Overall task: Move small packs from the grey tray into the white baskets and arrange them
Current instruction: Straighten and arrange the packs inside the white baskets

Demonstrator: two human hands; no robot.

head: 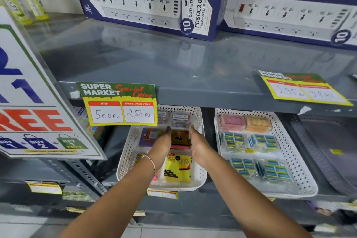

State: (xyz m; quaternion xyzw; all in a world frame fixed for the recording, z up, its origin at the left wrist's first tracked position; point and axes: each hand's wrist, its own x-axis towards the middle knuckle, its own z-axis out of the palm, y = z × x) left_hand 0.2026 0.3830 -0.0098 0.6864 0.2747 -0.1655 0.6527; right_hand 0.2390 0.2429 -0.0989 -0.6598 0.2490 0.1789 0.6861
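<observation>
A grey metal shelf [173,60] fills the upper view and carries blue-and-white socket boxes [150,7] at its back, with a large offer poster [29,102] leaning at the left. On the shelf's front edge hangs a price tag [120,105] reading 500 and 250, and a second tag [303,89] lies flat further right. On the lower shelf stand two white baskets side by side, near but apart. The right basket [301,164] holds rows of blue-and-yellow packs [258,156], with a pink pack [231,122] and an orange pack [257,123] at its back. The left basket [127,152] holds a yellow sticky-notes pack [178,168] at the front, a purple pack [149,137] at the left, and clear packs [180,120] at the back. Both bare arms reach into this left basket. The left hand [161,146], a thin bracelet at its wrist, and the right hand [200,146] flank a dark gold pack [180,138] in the basket's middle, fingers nearly straight and pressed against its two sides, holding it between them. The grey tray cannot be told from here.
</observation>
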